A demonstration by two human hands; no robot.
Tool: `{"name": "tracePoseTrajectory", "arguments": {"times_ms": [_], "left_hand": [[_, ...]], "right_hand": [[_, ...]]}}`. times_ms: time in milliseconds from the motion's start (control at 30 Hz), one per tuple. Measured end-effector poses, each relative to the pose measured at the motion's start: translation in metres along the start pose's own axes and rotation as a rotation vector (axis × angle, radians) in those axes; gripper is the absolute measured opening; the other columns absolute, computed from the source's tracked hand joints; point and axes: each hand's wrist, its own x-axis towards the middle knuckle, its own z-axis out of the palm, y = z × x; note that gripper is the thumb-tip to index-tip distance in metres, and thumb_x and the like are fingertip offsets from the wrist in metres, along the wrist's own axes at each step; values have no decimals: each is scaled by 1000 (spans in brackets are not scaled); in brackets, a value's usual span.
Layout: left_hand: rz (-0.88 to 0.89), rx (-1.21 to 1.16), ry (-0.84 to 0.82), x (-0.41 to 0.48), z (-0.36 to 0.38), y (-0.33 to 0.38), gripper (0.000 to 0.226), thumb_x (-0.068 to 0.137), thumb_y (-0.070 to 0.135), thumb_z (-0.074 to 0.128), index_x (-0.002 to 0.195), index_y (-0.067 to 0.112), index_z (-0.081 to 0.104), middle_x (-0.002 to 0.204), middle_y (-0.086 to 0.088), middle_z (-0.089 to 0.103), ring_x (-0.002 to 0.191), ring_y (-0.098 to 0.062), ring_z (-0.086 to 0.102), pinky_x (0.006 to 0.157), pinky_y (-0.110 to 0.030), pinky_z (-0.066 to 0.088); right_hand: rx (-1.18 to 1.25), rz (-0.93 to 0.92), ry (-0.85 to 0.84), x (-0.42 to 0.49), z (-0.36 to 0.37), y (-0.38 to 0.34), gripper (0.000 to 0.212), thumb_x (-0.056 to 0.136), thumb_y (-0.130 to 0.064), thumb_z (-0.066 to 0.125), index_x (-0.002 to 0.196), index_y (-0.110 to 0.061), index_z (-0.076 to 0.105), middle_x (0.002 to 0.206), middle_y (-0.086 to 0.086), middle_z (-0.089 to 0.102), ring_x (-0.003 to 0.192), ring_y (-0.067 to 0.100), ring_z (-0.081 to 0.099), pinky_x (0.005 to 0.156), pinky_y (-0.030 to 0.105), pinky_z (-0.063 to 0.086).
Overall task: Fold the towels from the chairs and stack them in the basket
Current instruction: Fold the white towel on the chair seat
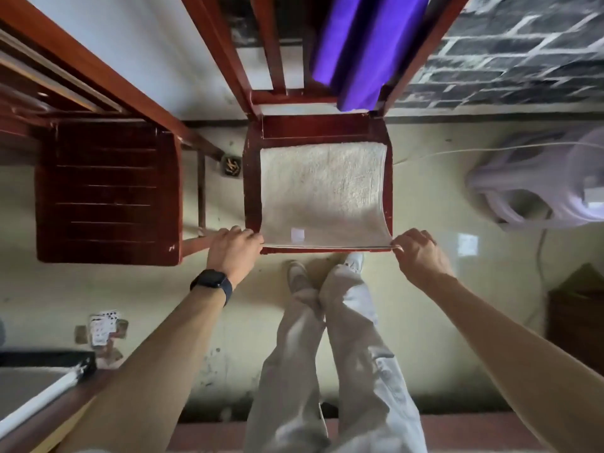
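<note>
A white towel [322, 194] lies flat on the seat of the red wooden chair [251, 191] in front of me. My left hand [233, 251] pinches its near left corner at the seat's front edge. My right hand [420, 253] pinches the near right corner. A purple towel [362, 50] hangs over the backrest of the same chair. A white basket [536, 181] stands on the floor to the right of the chair.
A second, bare red chair [108, 194] stands to the left, next to a wooden table edge [98, 70]. My legs [330, 338] are right before the chair. A dark tray [42, 371] sits at lower left, a dark wooden piece [575, 318] at right.
</note>
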Motion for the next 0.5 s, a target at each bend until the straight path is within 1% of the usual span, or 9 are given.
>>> {"name": "tracePoseTrajectory", "arguments": {"times_ms": [67, 100, 167, 200, 267, 367, 433, 467, 500], "left_hand": [[-21, -54, -51, -10, 28, 5, 12, 70, 15, 83, 73, 21, 73, 65, 0, 67, 67, -29, 63, 59, -34, 47], [-37, -107, -66, -13, 38, 7, 10, 72, 15, 82, 75, 20, 74, 67, -1, 68, 68, -30, 63, 58, -34, 47], [-102, -227, -88, -16, 49, 8, 5, 83, 19, 74, 87, 20, 76, 79, -2, 71, 78, -30, 64, 60, -36, 49], [-159, -306, -115, -13, 50, 8, 9, 87, 23, 69, 93, 21, 75, 85, -1, 72, 84, -29, 64, 62, -36, 49], [-307, -541, -124, 0, 45, 6, 13, 88, 29, 66, 97, 24, 73, 87, 4, 70, 85, -20, 63, 64, -30, 48], [-577, -1049, -100, 36, 37, -5, 3, 87, 28, 71, 86, 29, 69, 84, 9, 67, 83, -10, 61, 69, -20, 45], [-669, -1283, -52, 64, 32, -14, 9, 88, 27, 73, 83, 31, 66, 92, 1, 68, 89, -14, 62, 76, -22, 47], [-685, -1368, -31, 79, 32, -17, 8, 88, 26, 74, 87, 29, 67, 98, 0, 68, 93, -16, 64, 78, -23, 49], [-694, -1448, -9, 93, 32, -18, 7, 89, 25, 73, 93, 25, 68, 102, -2, 70, 96, -17, 66, 76, -21, 52]], "right_hand": [[34, 44, -57, -10, 25, 4, 16, 92, -11, 65, 104, -14, 76, 111, 10, 68, 108, 36, 58, 84, 47, 56], [48, 61, -74, -12, 34, 7, 16, 92, -12, 66, 104, -14, 76, 111, 10, 69, 107, 36, 59, 85, 46, 55], [100, 79, -81, -14, 45, 11, 15, 90, -12, 69, 102, -13, 77, 108, 12, 70, 102, 36, 62, 85, 45, 55], [150, 88, -62, -11, 47, 11, 14, 88, -11, 70, 101, -13, 77, 106, 12, 71, 98, 35, 65, 85, 45, 56], [306, 166, -7, 2, 43, 9, 12, 86, -12, 72, 97, -12, 77, 99, 9, 72, 89, 27, 68, 82, 35, 55], [556, 334, -24, 35, 25, 5, 8, 89, -17, 72, 97, -19, 73, 87, -1, 69, 78, 9, 63, 66, 14, 45], [743, 382, 24, 63, 18, 6, 9, 88, -22, 73, 96, -18, 73, 82, -2, 69, 75, 10, 61, 63, 12, 44], [838, 396, 59, 78, 15, 6, 11, 85, -25, 74, 94, -19, 72, 81, -4, 69, 76, 11, 62, 66, 14, 47], [933, 406, 89, 93, 14, 4, 12, 82, -29, 73, 91, -20, 72, 82, -6, 69, 78, 12, 63, 71, 21, 52]]}}
